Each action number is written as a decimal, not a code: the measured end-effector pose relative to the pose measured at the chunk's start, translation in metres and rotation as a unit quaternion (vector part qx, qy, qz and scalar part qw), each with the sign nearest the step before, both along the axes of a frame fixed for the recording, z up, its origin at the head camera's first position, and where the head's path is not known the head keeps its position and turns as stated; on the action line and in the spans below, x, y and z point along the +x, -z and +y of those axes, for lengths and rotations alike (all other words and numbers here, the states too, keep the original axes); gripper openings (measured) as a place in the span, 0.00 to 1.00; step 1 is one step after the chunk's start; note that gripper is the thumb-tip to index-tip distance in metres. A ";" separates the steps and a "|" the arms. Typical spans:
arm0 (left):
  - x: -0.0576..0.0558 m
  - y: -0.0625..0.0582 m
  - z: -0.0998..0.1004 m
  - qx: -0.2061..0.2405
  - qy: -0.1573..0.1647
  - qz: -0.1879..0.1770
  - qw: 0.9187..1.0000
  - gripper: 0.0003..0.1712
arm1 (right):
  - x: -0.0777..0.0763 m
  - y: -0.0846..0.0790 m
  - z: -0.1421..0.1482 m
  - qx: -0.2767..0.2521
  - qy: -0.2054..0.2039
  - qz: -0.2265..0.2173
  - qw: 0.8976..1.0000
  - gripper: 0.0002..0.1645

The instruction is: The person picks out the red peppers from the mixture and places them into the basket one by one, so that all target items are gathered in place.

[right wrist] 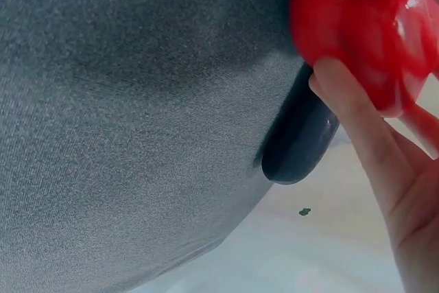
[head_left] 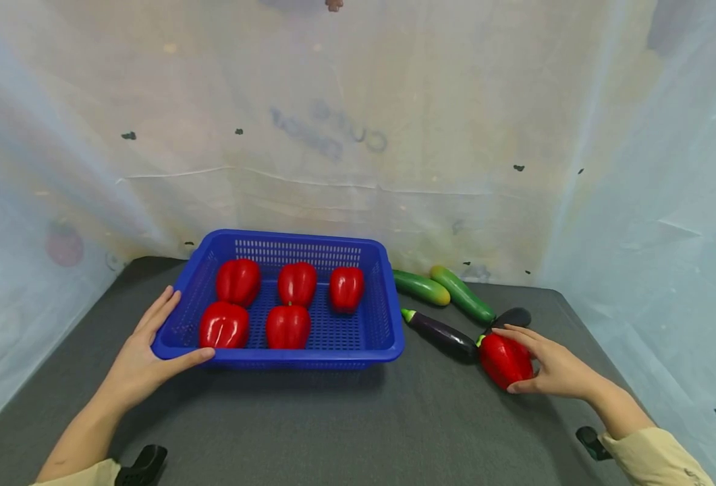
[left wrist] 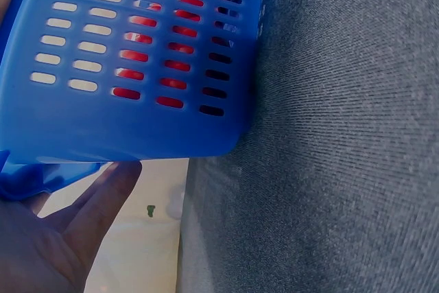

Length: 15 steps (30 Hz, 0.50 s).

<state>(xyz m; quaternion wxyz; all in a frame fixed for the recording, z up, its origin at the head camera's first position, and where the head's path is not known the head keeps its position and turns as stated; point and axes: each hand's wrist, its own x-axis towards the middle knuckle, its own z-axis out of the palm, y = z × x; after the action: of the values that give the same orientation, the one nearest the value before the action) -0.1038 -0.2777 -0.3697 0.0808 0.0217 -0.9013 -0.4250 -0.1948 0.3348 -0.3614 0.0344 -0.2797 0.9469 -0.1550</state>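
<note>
A blue plastic basket [head_left: 339, 356] holds several red bell peppers [head_left: 288, 327]. My left hand [head_left: 142, 364] grips its near left corner, thumb along the front rim and fingers at the left side; in the left wrist view, fingers [left wrist: 103, 200] reach under the rim. To the right, my right hand [head_left: 555, 364] holds another red bell pepper [head_left: 506, 362] between thumb and fingers. Against that pepper's left side lies a purple eggplant [head_left: 443, 335] with a green stem. A second dark eggplant [right wrist: 302, 135] shows behind the held pepper, partly covered by it.
Two green cucumbers [head_left: 462, 294] lie right of the basket, near the back edge of the grey table [head_left: 345, 425]. Pale plastic sheeting [head_left: 394, 135] hangs behind the table and at both sides.
</note>
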 end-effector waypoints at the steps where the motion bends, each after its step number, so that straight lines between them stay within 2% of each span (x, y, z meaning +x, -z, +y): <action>1: 0.000 0.000 0.000 -0.001 0.000 0.000 1.000 0.60 | 0.000 0.000 0.000 -0.001 -0.001 0.003 1.000 0.53; 15: 0.001 0.000 -0.001 0.005 0.004 0.010 1.000 0.60 | -0.001 -0.003 -0.002 -0.010 0.018 0.038 0.999 0.53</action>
<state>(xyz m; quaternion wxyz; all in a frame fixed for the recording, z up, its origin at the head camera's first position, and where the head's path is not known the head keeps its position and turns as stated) -0.1029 -0.2785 -0.3697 0.0886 0.0143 -0.8985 -0.4297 -0.1956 0.3331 -0.3583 -0.0067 -0.2687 0.9507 -0.1543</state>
